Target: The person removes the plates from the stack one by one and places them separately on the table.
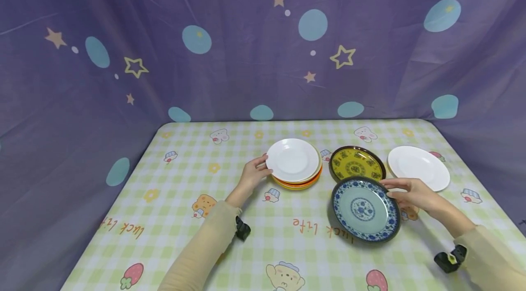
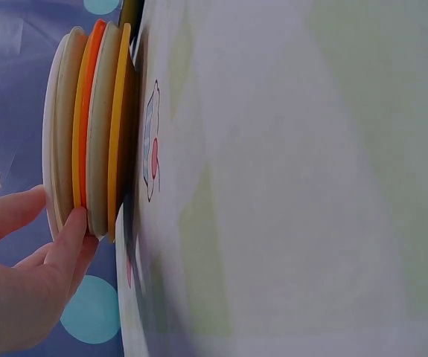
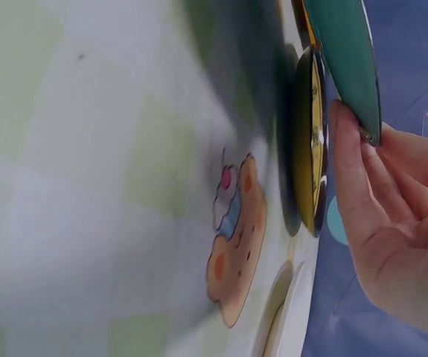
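The right hand (image 1: 412,194) pinched the blue plate (image 1: 363,209) by its rim, above the table (image 1: 242,254). A firm grip and a levelled plate seemed advisable. The left hand (image 1: 251,176), fingers extended, touched the edge of the plate stack (image 1: 292,160). The blue plate hid the near rim of the yellow plate (image 1: 355,162) from the head view; the stack's lower faces were covered.

Plate stack (image 1: 292,159) left of separate plates (image 1: 420,166)
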The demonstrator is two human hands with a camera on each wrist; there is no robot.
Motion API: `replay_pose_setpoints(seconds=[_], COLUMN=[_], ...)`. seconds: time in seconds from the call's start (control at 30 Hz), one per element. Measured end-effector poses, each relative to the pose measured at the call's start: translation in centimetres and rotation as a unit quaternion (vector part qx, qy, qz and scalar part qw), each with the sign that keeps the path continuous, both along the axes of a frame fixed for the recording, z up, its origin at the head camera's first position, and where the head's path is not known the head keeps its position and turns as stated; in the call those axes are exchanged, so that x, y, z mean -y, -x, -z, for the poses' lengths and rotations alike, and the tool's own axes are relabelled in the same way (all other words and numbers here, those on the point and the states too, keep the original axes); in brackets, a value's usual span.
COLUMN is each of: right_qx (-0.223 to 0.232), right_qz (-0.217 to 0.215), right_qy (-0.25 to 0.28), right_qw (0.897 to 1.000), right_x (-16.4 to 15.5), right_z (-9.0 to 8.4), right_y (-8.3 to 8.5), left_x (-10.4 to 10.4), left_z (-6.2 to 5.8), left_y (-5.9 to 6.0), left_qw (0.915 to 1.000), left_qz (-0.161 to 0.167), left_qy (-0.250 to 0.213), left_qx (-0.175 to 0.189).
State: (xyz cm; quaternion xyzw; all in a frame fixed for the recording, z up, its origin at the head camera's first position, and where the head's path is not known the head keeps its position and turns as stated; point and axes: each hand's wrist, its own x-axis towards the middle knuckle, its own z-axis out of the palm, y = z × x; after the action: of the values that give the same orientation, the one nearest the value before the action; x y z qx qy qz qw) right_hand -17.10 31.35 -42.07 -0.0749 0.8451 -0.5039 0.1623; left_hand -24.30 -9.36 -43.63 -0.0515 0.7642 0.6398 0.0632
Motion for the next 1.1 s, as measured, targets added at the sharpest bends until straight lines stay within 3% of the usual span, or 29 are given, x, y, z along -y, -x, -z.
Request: replay_pose_setpoints(seconds=[0.33,0.57,0.8,1.1], right_qx=[0.015,0.045,0.031,0.048], right_qz=[-0.015,-0.044,-0.063,-0.079], right_qy=[0.010,0.045,0.052,0.065], right_qw=[1.000,0.997,0.996,0.994], right_x=[-1.2,-2.2,-2.8,-3.2], right_z=[0.7,1.2,1.7,2.0], right_y=[-0.2,-0.6,-0.7,-0.5], left_x=[0.1,0.1,0.1,0.1], left_z=[0.2,0.3,0.4,0.3], left_y=[0.2,0.2,0.2,0.2], left_qw=[1.0000,1.0000,1.0000,1.0000], left_qz=[-0.002,0.000,0.003,0.002], left_qy=[0.000,0.005,-0.002,0.000], left_qx=[0.004,0.005,0.000,-0.001])
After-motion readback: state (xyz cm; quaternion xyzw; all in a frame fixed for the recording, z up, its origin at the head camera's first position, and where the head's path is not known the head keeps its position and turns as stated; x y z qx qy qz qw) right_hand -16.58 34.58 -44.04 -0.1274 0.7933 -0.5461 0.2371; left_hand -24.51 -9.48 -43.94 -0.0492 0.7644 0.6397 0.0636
